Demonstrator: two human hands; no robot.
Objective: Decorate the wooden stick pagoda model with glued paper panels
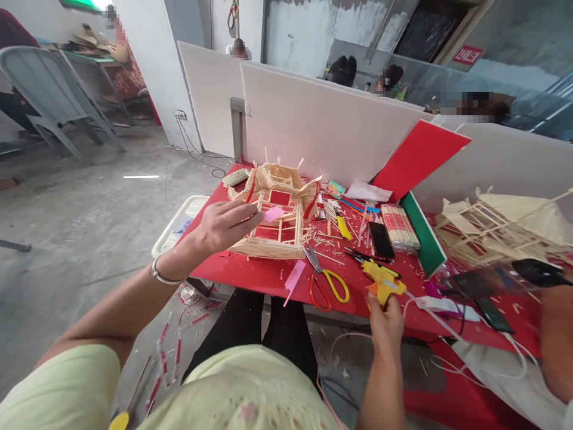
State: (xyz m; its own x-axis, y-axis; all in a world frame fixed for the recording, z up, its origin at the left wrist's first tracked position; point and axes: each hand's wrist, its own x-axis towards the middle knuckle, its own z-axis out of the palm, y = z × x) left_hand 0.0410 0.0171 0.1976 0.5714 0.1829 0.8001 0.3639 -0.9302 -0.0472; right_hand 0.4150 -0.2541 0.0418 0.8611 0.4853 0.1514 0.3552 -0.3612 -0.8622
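Between its fingertips my left hand (228, 227) pinches a small pink paper piece (274, 214). It is held in front of a model house built of thin wooden sticks (286, 230), with red strips along its upper edges. My right hand (385, 325) is closed around the handle of a yellow glue gun (382, 280) near the table's front edge. The gun's nozzle points left toward the middle of the table. Between the hands lie scissors (323, 280) with one red and one yellow handle. A second pink paper piece (294, 276) lies beside them.
The red table (250, 276) carries stick scraps, a yellow cutter (344, 229), a black phone (381, 241) and packed sticks (400, 227). A green board (423, 236) stands at the right, before another stick model (501, 227). A co-worker's arm (555, 334) rests at far right. White panels (322, 119) rise behind.
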